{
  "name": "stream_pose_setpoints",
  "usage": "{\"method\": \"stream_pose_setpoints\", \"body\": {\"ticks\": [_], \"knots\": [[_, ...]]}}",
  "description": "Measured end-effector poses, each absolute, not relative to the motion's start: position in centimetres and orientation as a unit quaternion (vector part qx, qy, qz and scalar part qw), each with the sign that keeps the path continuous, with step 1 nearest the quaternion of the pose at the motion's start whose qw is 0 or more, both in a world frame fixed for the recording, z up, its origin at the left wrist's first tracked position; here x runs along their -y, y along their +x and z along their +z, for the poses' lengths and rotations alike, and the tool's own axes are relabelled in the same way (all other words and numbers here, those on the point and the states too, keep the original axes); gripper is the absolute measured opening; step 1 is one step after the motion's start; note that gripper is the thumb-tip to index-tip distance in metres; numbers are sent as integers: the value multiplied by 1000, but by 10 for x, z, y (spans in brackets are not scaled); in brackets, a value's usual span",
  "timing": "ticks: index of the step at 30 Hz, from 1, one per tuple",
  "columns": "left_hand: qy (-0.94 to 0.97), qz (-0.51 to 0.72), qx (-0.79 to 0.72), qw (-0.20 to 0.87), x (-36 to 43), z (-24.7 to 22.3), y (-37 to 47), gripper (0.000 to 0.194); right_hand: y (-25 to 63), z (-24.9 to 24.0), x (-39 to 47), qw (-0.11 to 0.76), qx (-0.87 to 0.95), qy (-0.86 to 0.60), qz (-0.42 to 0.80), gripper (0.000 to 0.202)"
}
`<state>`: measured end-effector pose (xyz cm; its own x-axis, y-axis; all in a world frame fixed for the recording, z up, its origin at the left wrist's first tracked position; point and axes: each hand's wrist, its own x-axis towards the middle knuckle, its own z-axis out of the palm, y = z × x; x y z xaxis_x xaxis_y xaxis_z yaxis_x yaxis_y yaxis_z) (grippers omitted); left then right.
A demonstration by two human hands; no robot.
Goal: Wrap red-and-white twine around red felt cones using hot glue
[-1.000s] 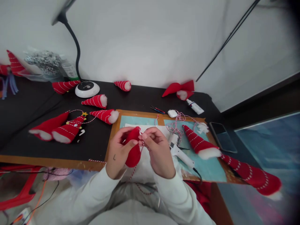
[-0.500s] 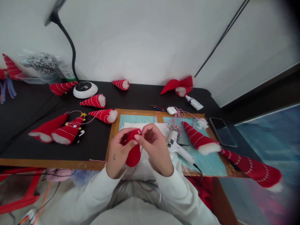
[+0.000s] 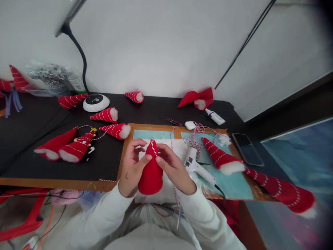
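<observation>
Between my two hands a red felt cone (image 3: 150, 177) stands with its tip pointing away from me. Red-and-white twine (image 3: 154, 147) winds around the cone near its tip. My left hand (image 3: 134, 166) grips the cone's left side, thumb pressed on the front. On the other side, my right hand (image 3: 174, 165) pinches the cone near the twine with thumb and fingers. A loose length of the twine runs down past my right wrist to my lap. White paper (image 3: 179, 147) lies under the hands.
A white glue gun (image 3: 199, 166) lies right of my hands, beside tangled twine (image 3: 199, 130) and a stuffed striped cone (image 3: 221, 156). A phone (image 3: 247, 149) is at the right edge. More striped cones (image 3: 114, 131) and a lamp (image 3: 96, 101) stand left; small pliers (image 3: 173, 122) lie behind.
The red cone has turned so its full front and wide base show, with twine across the tip. My right hand has shifted slightly down and right along its side.
</observation>
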<state>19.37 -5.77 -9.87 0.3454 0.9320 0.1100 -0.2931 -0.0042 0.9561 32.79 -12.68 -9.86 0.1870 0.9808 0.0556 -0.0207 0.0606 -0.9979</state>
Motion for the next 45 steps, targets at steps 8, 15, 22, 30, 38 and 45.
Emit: {"method": "stream_pose_setpoints", "body": {"ticks": [8,15,22,30,38,45], "knots": [[458,325,-294,773,66,-105,189,44,325,-99,125,589,468,-590,293,17],[575,367,-388,620,55,-102,189,48,324,-99,124,541,467,-653,249,35],[662,430,-383,480,41,-89,185,35,320,-81,131,547,513,-540,382,43],[564,441,-312,625,38,-96,193,50,347,-62,140,427,693,-429,390,20],[560,395,-220,694,44,-94,196,32,350,-71,122,573,554,-530,290,47],[604,478,-293,567,40,-90,194,18,339,-88,116,518,527,-658,143,25]]}}
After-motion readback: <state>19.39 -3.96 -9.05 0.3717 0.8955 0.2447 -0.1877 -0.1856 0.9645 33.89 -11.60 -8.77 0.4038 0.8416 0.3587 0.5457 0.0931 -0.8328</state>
